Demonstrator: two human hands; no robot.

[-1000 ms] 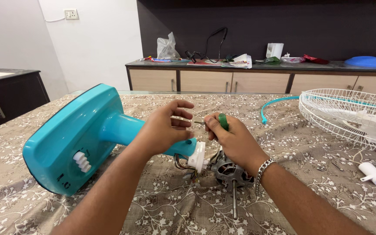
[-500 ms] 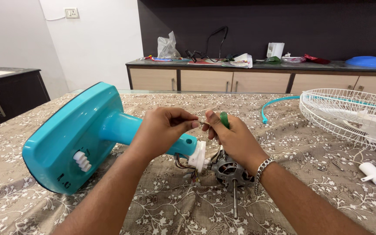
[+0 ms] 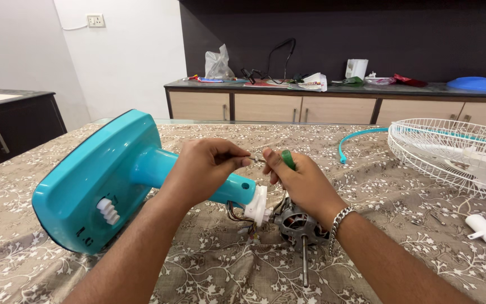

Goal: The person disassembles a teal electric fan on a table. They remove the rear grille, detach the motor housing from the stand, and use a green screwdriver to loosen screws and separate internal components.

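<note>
Two hands meet over a dismantled table fan.

The teal fan base (image 3: 97, 180) lies tipped on the floral tablecloth (image 3: 209, 270). Above its neck, the left hand (image 3: 201, 171) pinches a small metal piece; the right hand (image 3: 302, 183) is closed around a green-handled screwdriver (image 3: 288, 159). The bare motor (image 3: 299, 225) rests below, with the white grille (image 3: 440, 149) far right.

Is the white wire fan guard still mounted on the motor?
No, the fan guard lies on the tablecloth at the right, apart from the bare motor below the right hand.
</note>
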